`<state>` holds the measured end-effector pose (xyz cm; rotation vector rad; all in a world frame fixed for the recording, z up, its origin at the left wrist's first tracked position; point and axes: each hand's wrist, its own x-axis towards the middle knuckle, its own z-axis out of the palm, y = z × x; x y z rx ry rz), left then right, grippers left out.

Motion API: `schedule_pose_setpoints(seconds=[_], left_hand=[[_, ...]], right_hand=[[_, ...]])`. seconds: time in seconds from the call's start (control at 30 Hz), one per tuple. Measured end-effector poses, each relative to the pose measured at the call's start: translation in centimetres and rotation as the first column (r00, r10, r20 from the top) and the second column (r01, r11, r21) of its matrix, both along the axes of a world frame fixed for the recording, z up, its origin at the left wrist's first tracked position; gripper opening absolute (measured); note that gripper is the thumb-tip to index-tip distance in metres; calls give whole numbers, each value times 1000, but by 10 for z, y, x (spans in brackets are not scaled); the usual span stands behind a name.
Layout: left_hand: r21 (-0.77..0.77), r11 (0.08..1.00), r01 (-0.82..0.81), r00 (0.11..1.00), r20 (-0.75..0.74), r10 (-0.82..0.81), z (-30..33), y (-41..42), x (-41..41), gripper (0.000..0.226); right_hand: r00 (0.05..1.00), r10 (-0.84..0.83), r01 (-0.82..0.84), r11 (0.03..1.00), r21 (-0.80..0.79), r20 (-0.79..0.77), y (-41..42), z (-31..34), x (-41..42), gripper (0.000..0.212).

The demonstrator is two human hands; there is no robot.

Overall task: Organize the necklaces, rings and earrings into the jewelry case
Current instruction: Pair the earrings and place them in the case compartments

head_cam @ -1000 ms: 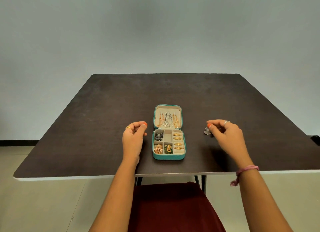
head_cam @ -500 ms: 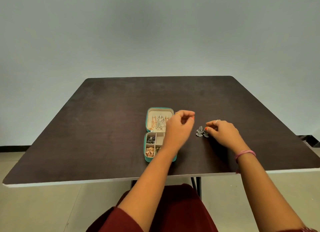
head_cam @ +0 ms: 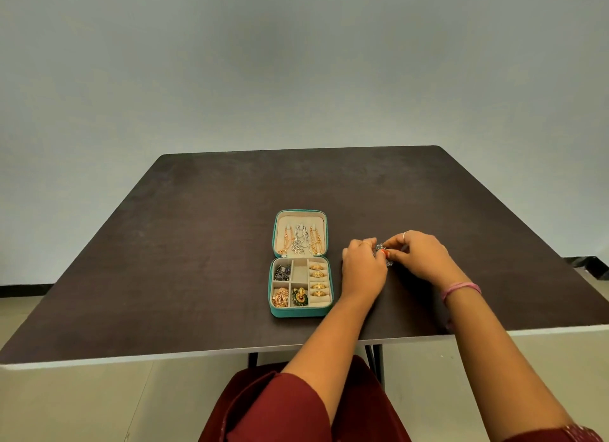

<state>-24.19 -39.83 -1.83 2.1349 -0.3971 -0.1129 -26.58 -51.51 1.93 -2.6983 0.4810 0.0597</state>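
- The silver earrings (head_cam: 382, 251) are pinched between the fingertips of the left hand (head_cam: 364, 270) and the right hand (head_cam: 423, 256), just above the table (head_cam: 197, 244).
- They are judged light, small, stiff and snag-prone; the body, not the hook, is best taken.
- The open jewelry case (head_cam: 301, 311) lies just left of the grip, one middle compartment unfilled.
- Half a second earlier, the left hand was over the case; it has since crossed to the earrings.

Dark table (head_cam: 204, 244) against a plain grey wall (head_cam: 296, 62); beige floor (head_cam: 82, 405) — black skirting (head_cam: 23, 290).
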Motion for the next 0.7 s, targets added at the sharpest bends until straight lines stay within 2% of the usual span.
schedule_pose_setpoints(seconds=[0.13, 0.33, 0.53, 0.7], left_hand=[[88, 996, -34, 997, 68, 28, -3, -2, -1, 37], [62, 996, -61, 995, 86, 56, -3, 0, -4, 35], [-13, 999, -32, 993, 112, 33, -6, 4, -8, 32], [-206, 976, -68, 994, 74, 85, -5, 8, -7, 25]], right_hand=[[999, 0, -2, 998, 63, 35, -2, -4, 2, 11], [996, -20, 10, 992, 124, 83, -1, -4, -1, 13], [987, -76, 54, 987, 153, 143, 4, -6, -4, 13], [964, -108, 49, 970, 237, 242, 7, -9, -13, 14]])
